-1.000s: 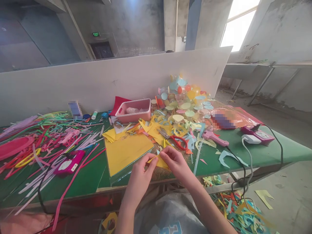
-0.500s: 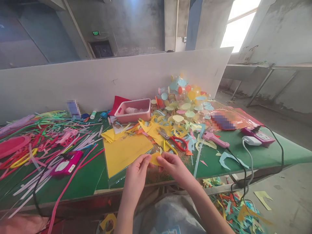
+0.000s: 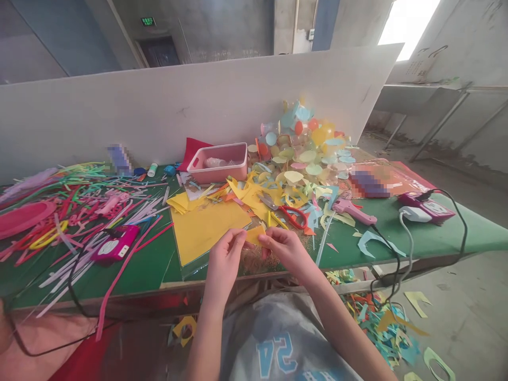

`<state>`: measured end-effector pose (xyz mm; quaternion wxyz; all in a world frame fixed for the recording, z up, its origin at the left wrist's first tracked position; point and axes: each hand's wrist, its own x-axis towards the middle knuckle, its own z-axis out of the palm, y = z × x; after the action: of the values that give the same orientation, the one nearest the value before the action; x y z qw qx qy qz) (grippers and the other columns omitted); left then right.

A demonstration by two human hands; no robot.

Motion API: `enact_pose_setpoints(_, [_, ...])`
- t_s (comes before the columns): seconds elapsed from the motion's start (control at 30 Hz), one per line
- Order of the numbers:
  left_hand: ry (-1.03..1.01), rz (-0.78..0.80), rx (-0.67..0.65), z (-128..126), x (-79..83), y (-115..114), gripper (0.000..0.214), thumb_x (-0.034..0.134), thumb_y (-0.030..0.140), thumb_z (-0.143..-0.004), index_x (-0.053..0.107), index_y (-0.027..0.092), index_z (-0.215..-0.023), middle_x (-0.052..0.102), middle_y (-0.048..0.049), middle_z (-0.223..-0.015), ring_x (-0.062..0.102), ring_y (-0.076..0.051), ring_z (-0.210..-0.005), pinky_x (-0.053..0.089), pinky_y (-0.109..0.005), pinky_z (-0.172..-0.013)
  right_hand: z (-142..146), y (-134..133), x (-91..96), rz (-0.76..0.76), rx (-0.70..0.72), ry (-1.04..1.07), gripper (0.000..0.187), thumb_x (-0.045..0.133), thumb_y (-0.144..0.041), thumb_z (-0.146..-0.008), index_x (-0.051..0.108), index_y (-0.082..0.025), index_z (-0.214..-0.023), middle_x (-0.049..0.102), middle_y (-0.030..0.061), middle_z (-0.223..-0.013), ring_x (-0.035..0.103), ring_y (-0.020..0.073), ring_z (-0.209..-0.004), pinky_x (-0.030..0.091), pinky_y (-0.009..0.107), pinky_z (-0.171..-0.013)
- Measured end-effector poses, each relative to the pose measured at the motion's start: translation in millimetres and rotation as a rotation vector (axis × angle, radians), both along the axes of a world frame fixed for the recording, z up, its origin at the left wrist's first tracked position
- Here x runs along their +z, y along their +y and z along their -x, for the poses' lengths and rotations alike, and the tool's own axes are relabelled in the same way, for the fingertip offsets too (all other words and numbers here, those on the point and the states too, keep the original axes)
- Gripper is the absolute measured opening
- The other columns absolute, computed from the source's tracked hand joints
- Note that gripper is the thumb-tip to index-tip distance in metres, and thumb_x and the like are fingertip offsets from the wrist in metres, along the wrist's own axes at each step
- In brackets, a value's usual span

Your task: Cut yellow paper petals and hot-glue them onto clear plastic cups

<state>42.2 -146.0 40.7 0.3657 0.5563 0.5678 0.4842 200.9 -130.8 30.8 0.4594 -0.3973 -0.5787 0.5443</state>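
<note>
Pinching a small yellow paper piece (image 3: 254, 235) between both hands, the person holds it just inside the front edge of a green table (image 3: 146, 278). The left hand (image 3: 224, 262) and right hand (image 3: 286, 251) close on it from either side, leaving its top edge free. Just left of them lies a yellow sheet (image 3: 206, 233) on clear plastic; beyond, red-handled scissors (image 3: 291, 216) sit among paper scraps. Bare green tabletop lies open to the right, below a pink glue gun (image 3: 353, 211), while coloured strips (image 3: 79, 211) crowd the left end.
</note>
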Motion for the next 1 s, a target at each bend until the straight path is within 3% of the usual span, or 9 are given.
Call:
enact_pose_setpoints(0.2, [0.089,0.002,-0.075,7.0,4.6,-1.4,0.034,0.056,0.051,-0.089,0.066,0.020,-0.081,0.067,0.0005,-0.070,0.062,-0.016,-0.073,0.046,-0.024,-0.073,-2.6,0.4,-3.6,-0.073,0.095,-0.056,0.041,0.054,-0.056,-0.091,0.053,-0.019,-0.074,0.049,-0.0036,-0.068,0.040,0.0116,-0.063,0.031,0.024,-0.058])
enact_pose_setpoints(0.3, [0.136,0.030,-0.162,7.2,6.3,-3.5,0.032,0.057,0.050,-0.089,0.067,0.020,-0.083,0.066,0.0009,-0.072,0.061,-0.016,-0.074,0.045,-0.023,-0.072,-0.4,-1.1,-3.0,-0.118,0.030,-0.084,0.044,0.048,-0.057,-0.093,0.048,-0.020,-0.070,0.035,-0.0049,-0.065,0.031,0.0109,-0.060,0.025,0.024,-0.054])
enact_pose_setpoints(0.37, [0.094,0.040,-0.153,5.0,3.7,-3.4,0.031,0.058,0.051,-0.088,0.065,0.021,-0.088,0.065,0.0008,-0.077,0.061,-0.015,-0.075,0.045,-0.023,-0.071,2.0,-1.6,-3.2,-0.133,-0.058,-0.076,0.046,0.047,-0.058,-0.093,0.043,-0.020,-0.066,0.030,-0.0052,-0.063,0.028,0.0107,-0.059,0.024,0.024,-0.052])
enact_pose_setpoints(0.47, [0.003,0.065,-0.168,-0.1,-4.4,-0.6,0.029,0.062,0.050,-0.086,0.061,0.022,-0.092,0.063,0.0012,-0.080,0.059,-0.015,-0.076,0.046,-0.023,-0.069,5.6,-0.1,-6.0,-0.158,-0.182,-0.054,0.046,0.049,-0.058,-0.091,0.044,-0.020,-0.065,0.032,-0.0047,-0.062,0.029,0.0109,-0.058,0.025,0.024,-0.052])
enact_pose_setpoints(0.6, [-0.108,0.114,-0.285,-8.3,-14.6,3.5,0.027,0.062,0.047,-0.086,0.061,0.020,-0.090,0.066,-0.0018,-0.087,0.063,-0.017,-0.083,0.050,-0.028,-0.081,8.6,3.7,-11.7,-0.174,-0.269,-0.104,0.047,0.046,-0.060,-0.091,0.048,-0.020,-0.065,0.039,-0.0033,-0.061,0.036,0.0123,-0.059,0.032,0.024,-0.053])
enact_pose_setpoints(0.77, [-0.139,0.078,-0.211,-12.8,-22.1,5.0,0.027,0.056,0.047,-0.090,0.057,0.021,-0.086,0.064,-0.0017,-0.082,0.064,-0.018,-0.080,0.051,-0.032,-0.081,3.4,9.1,-12.1,-0.208,-0.333,-0.247,0.043,0.039,-0.054,-0.096,0.053,-0.020,-0.073,0.053,0.0006,-0.072,0.050,0.0161,-0.068,0.040,0.026,-0.062])
enact_pose_setpoints(0.83, [-0.132,0.049,-0.146,-9.9,-25.2,6.4,0.028,0.053,0.048,-0.092,0.053,0.021,-0.086,0.064,-0.0023,-0.084,0.065,-0.018,-0.081,0.052,-0.032,-0.079,-2.2,15.6,-9.7,-0.224,-0.391,-0.467,0.035,0.040,-0.046,-0.099,0.060,-0.019,-0.087,0.062,0.0050,-0.088,0.057,0.0201,-0.084,0.044,0.029,-0.075])
enact_pose_setpoints(0.9, [-0.131,0.019,-0.082,-5.0,-28.5,8.9,0.028,0.050,0.049,-0.093,0.051,0.022,-0.087,0.064,-0.0035,-0.090,0.065,-0.018,-0.084,0.052,-0.033,-0.077,-8.0,25.7,-7.5,-0.228,-0.459,-0.817,0.028,0.043,-0.037,-0.100,0.062,-0.017,-0.106,0.064,0.0112,-0.108,0.057,0.0252,-0.103,0.042,0.033,-0.088])
enact_pose_setpoints(1.0, [-0.168,-0.018,-0.014,2.2,-32.5,13.7,0.028,0.050,0.050,-0.092,0.048,0.022,-0.090,0.063,-0.0037,-0.092,0.066,-0.019,-0.086,0.054,-0.033,-0.074,-13.8,43.6,-6.7,-0.172,-0.502,-1.127,0.032,0.047,-0.030,-0.098,0.061,-0.008,-0.116,0.062,0.0220,-0.115,0.055,0.0340,-0.111,0.041,0.041,-0.091])
